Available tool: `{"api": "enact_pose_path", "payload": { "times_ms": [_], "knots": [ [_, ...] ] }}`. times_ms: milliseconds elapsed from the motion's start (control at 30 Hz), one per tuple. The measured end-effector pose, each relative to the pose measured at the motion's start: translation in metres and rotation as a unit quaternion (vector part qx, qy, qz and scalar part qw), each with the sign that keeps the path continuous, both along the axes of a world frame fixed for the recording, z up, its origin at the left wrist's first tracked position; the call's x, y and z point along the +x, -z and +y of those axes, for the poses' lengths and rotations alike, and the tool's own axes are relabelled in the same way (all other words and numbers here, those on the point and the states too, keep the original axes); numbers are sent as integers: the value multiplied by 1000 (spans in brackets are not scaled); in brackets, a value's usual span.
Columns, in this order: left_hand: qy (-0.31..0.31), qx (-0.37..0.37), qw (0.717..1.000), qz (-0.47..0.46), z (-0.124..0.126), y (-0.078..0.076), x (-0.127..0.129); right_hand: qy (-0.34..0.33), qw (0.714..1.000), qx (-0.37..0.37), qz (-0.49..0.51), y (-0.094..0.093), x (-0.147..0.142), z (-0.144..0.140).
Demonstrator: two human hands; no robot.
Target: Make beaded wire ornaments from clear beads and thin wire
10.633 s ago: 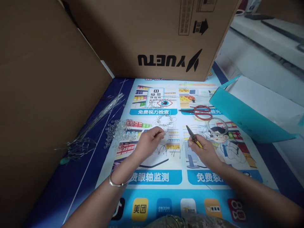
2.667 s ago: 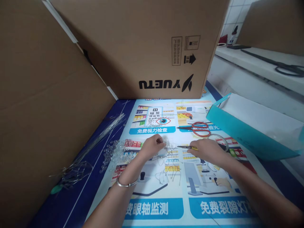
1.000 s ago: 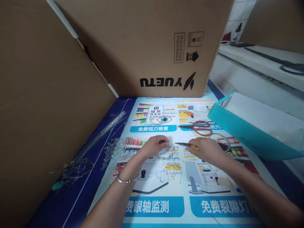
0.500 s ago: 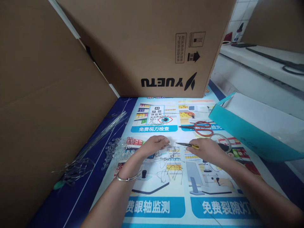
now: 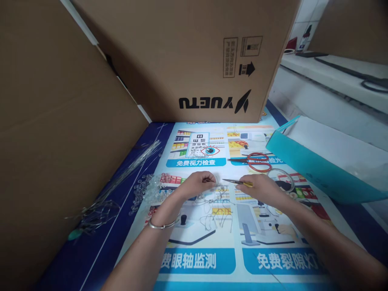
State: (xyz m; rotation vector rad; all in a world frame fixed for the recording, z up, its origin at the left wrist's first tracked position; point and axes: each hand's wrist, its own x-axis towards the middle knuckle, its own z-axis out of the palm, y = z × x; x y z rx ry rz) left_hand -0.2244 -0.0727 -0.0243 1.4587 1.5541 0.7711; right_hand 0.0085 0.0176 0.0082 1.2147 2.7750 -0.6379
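Observation:
My left hand is pinched closed near the middle of the printed sheet, on a thin wire whose end shows at the fingertips. From just below it a tangle of beaded wire spreads over the sheet, with bent wire ends trailing toward me. My right hand is wrapped around yellow-handled pliers. Their slim dark jaws point left at the left fingertips, a small gap apart. Clear beads lie in a loose pile left of my left hand. Red-handled scissors rest beyond my right hand.
Straight wires and a wire bundle lie along the left. Large cardboard panels wall off the left and back. A teal open box stands at right, near a wire coil. A white ledge runs behind it.
The plier tips have shifted slightly left and up, closer to my left fingertips. My left hand has turned a little, its grip still closed. The view has tilted slightly.

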Motion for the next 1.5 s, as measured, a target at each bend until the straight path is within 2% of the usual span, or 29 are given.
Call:
{"api": "enact_pose_path", "payload": {
  "times_ms": [333,533,667,833,933,1133,1500],
  "knots": [
    [-8,-5,1000,5,1,1,-1,-17,999,27,3,10,-3,4],
    [-11,0,1000,7,-1,0,-1,-25,984,175,-8,16,-9,-7],
    [-3,1,1000,-6,-2,-3,-2,-61,978,198,18,22,-16,-14],
    [-6,10,1000,-10,-2,-3,-4,-95,978,175,60,25,-17,-12],
    [-25,13,1000,8,-1,-1,-2,-77,981,159,85,19,-18,-14],
    [-62,16,998,28,-1,3,4,-45,991,59,107,6,-34,-33],
    [-74,10,994,82,-4,6,3,14,994,-46,100,16,-42,-31]
  ]
}}
